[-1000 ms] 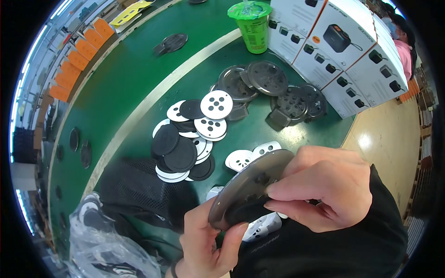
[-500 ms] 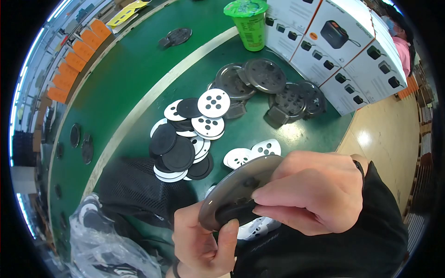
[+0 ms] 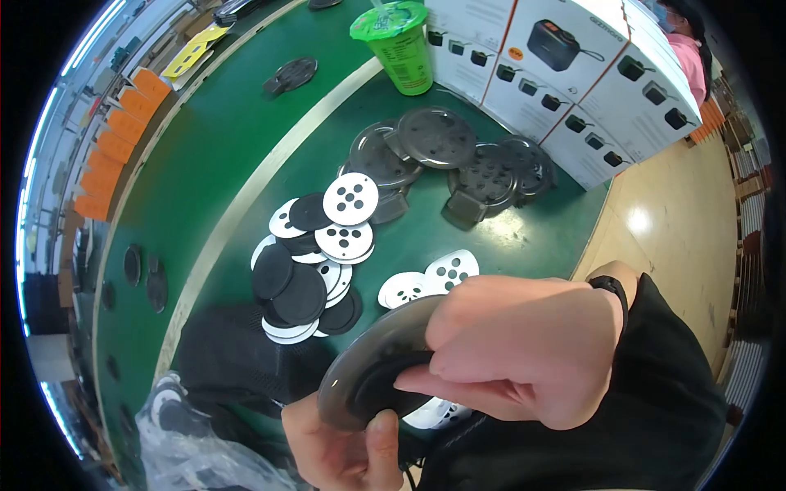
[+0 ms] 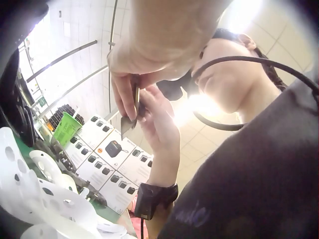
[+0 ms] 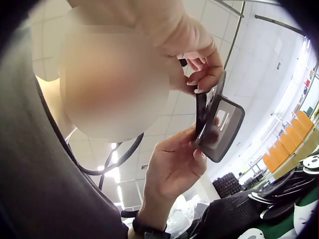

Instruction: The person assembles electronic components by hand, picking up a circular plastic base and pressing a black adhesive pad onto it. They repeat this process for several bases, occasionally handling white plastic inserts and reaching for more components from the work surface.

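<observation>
My left hand (image 3: 340, 446) grips a smoky translucent round plastic cover (image 3: 344, 385) by its lower left edge, holding it tilted above my lap. In the head view a black disc (image 3: 381, 385) lies against the cover's inner face. My right hand (image 3: 524, 352) pinches the disc's edge between thumb and fingers. From the right wrist the black disc (image 5: 200, 112) stands slightly apart from the cover at its top, and a squarish tab (image 5: 227, 129) of the cover faces outward. The right fingertips are partly hidden behind the right hand in the head view.
Black and white discs (image 3: 299, 295) lie piled on the green table, left of several smoky covers (image 3: 438, 139). White holed discs (image 3: 450, 270) sit near my hands. Behind stand a green cup (image 3: 401, 61) and printed boxes (image 3: 565, 90). A black mesh bag (image 3: 246, 352) and clear plastic bag (image 3: 196, 442) are at left.
Both hands and the cover have shifted left and slightly down in the head view, while the whole view has also turned. More of the black disc shows against the cover now.
</observation>
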A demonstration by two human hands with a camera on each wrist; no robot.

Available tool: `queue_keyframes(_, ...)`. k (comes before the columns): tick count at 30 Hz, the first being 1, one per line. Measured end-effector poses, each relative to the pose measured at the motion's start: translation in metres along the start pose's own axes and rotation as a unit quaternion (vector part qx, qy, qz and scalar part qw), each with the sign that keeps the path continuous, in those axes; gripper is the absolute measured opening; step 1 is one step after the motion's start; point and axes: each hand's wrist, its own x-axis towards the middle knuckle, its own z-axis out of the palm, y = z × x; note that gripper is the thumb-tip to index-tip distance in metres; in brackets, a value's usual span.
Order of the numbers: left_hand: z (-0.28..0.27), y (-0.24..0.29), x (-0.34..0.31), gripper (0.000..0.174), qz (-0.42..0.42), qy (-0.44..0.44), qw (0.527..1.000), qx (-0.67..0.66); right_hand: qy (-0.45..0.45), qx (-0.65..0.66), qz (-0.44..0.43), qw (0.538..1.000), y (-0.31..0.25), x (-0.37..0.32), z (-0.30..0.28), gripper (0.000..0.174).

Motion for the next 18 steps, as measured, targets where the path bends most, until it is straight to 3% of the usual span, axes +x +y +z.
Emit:
queue_keyframes(3, 0.004, 0.003, 0.000, 0.036, -0.010, 0.019, 0.999, -0.026, -0.039, -0.054, 0.089, 0.994, -0.012, 0.003, -0.008, 0.033)
queue_keyframes(6, -0.004, 0.000, -0.001, 0.036, -0.005, -0.025, 0.999, 0.025, 0.111, -0.218, 0.183, 0.952, -0.033, 0.006, 0.009, 0.024)
queue_keyframes(7, -0.003, -0.001, 0.000, 0.036, -0.024, -0.020, 0.999, 0.012, 0.202, -0.293, 0.186, 0.916, -0.038, 0.010, 0.018, 0.019)
queue_keyframes(9, -0.001, -0.004, 0.003, 0.035, -0.063, -0.010, 0.998, -0.014, 0.270, -0.388, 0.162, 0.866, -0.039, 0.012, 0.018, 0.020)
queue_keyframes(11, 0.002, -0.009, 0.002, 0.035, -0.095, 0.027, 0.991, -0.096, 0.231, -0.433, 0.112, 0.864, -0.028, 0.010, -0.002, 0.043)
queue_keyframes(12, 0.002, -0.010, 0.001, 0.035, -0.110, 0.047, 0.983, -0.135, 0.202, -0.438, 0.087, 0.872, -0.021, 0.010, -0.015, 0.043)
queue_keyframes(14, -0.006, 0.012, 0.012, 0.038, -0.179, 0.043, 0.954, -0.237, 0.091, -0.342, 0.080, 0.932, -0.006, 0.016, -0.036, 0.048)
queue_keyframes(16, -0.015, 0.002, 0.016, 0.040, -0.143, 0.029, 0.961, -0.234, 0.003, -0.161, 0.099, 0.982, 0.003, 0.018, -0.045, 0.046)
queue_keyframes(18, -0.014, 0.011, 0.021, 0.037, -0.150, 0.028, 0.948, -0.278, -0.039, 0.070, 0.136, 0.987, 0.006, 0.015, -0.044, 0.038)
